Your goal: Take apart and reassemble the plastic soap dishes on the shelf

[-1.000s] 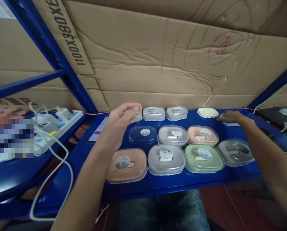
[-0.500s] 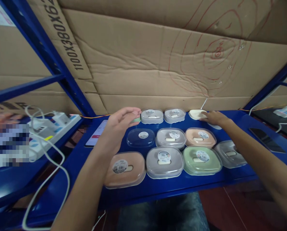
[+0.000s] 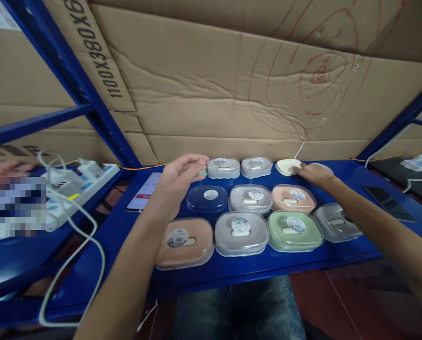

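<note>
My left hand (image 3: 187, 172) is at the back left with its fingers curled round a small green box (image 3: 203, 172), mostly hidden behind them. At the back right, my right hand (image 3: 315, 174) has its fingertips closed on the edge of a cream oval piece (image 3: 286, 165). A pale, clear rim (image 3: 326, 166) shows just behind that hand. Between the hands stand two grey oval boxes with clear lids, a left one (image 3: 223, 168) and a right one (image 3: 256, 166). In front are a dark blue lidded box (image 3: 200, 200), a grey one (image 3: 239, 194) and a peach one (image 3: 285, 192).
The front row holds a peach box (image 3: 196, 236), a grey box (image 3: 228, 243), a green box (image 3: 285, 243) and a clear grey box (image 3: 324, 222) under my right forearm. A phone (image 3: 143, 191), a power strip (image 3: 104, 175) and another phone (image 3: 391, 205) flank them. Cardboard (image 3: 196, 71) stands behind.
My right hand has shifted slightly left on the cream piece, and the clear rim now shows behind it rather than below. My left hand stays at the green box. The view has tilted a little.
</note>
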A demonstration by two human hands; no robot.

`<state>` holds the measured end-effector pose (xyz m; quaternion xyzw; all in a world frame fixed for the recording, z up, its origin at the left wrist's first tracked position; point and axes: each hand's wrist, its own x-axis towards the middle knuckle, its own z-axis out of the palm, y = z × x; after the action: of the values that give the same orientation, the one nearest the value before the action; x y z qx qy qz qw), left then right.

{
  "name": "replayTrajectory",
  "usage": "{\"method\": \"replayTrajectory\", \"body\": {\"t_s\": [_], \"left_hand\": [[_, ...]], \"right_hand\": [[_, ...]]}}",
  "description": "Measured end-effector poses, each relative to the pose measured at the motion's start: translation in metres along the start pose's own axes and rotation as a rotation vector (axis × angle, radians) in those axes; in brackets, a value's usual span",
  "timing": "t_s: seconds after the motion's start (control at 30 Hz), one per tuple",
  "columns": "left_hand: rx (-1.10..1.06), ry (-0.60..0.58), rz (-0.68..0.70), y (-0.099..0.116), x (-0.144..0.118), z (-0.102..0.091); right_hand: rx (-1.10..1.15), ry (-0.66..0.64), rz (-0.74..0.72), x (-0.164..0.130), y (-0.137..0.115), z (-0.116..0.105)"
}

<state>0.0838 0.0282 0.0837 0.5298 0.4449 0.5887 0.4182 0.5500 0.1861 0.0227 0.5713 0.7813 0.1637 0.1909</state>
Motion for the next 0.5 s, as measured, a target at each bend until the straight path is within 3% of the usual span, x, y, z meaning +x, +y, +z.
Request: {"method": "replayTrajectory", "body": {"t_s": [0.5], "left_hand": [[0.008,0.019,0.024,0.0023,-0.0012,-0.0017]], "right_hand": [[0.094,0.061,0.022,-0.0045,0.0095,0.0006]]}}
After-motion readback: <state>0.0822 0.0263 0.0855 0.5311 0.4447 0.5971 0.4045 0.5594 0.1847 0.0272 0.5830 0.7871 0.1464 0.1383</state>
